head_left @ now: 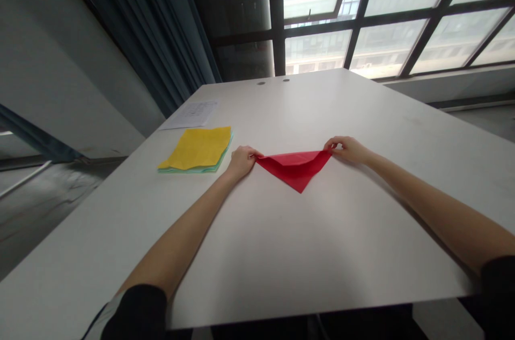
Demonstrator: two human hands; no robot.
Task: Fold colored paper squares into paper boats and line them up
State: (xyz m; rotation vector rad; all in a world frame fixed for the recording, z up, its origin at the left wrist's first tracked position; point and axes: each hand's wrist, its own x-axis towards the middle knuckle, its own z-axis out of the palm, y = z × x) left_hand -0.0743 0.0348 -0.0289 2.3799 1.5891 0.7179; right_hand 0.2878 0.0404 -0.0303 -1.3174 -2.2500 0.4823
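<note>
A red cloth napkin [300,171], folded to a triangle, lies on the white table with its point toward me. Its far edge is slightly raised and bulges, showing a fold. My left hand [243,160] pinches the left corner between thumb and fingers. At the right corner, my right hand [346,148] pinches the fabric the same way. Between the two hands the far edge is stretched nearly straight. Left of my left hand sits a stack of folded cloths, a yellow cloth [201,148] on top and light green ones [219,164] beneath.
The white table [281,254] reaches from its near edge to the windows [386,45]. A printed paper sheet [192,115] lies behind the cloth stack. Two round grommets [261,83] are set near the far edge. A blue curtain [148,23] hangs at the back left.
</note>
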